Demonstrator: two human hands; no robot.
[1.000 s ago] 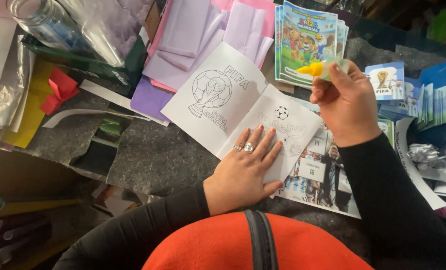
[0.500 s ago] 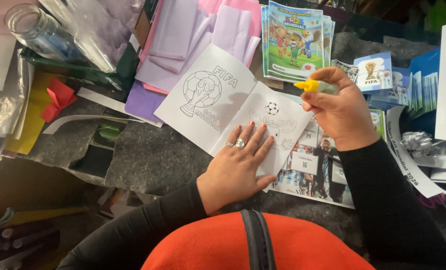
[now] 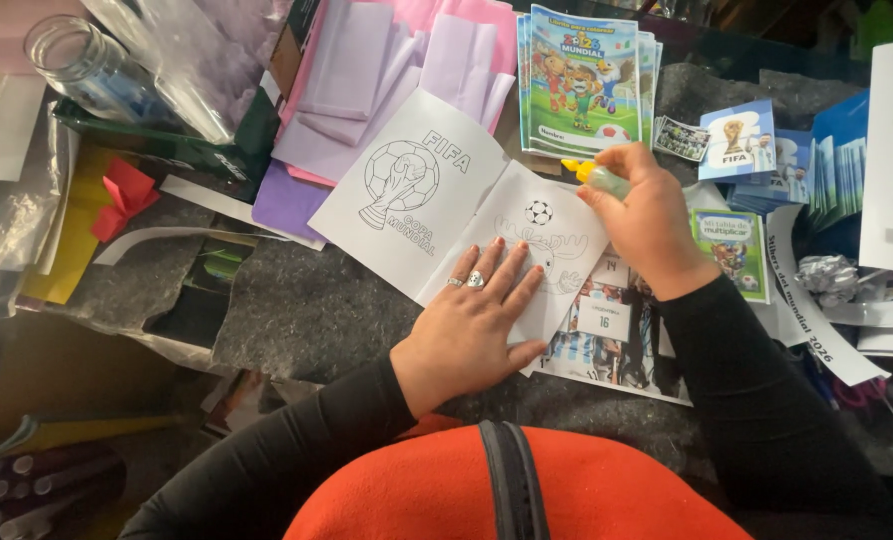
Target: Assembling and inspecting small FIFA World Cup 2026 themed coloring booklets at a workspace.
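My left hand [image 3: 474,322] lies flat with fingers spread on a white colouring sheet [image 3: 436,205] that shows a trophy outline and a small ball. Rings sit on two of its fingers. My right hand [image 3: 646,225] is closed around a small pale-green glue bottle with a yellow tip [image 3: 594,176]. The tip points left, just above the sheet's upper right edge. Under the sheet lies a printed photo page [image 3: 606,345] of players in striped shirts.
A stack of colourful cartoon booklets [image 3: 581,80] lies behind the sheet. Pink and lilac tissue sheets [image 3: 366,70] lie at the back, a glass jar [image 3: 81,65] at far left, a red paper bow [image 3: 124,195], and blue trophy cards [image 3: 738,140] at right. Grey felt [image 3: 306,310] covers the table.
My right hand with the glue bottle has come down and left toward the colouring sheet. My left hand stays pressed on the sheet.
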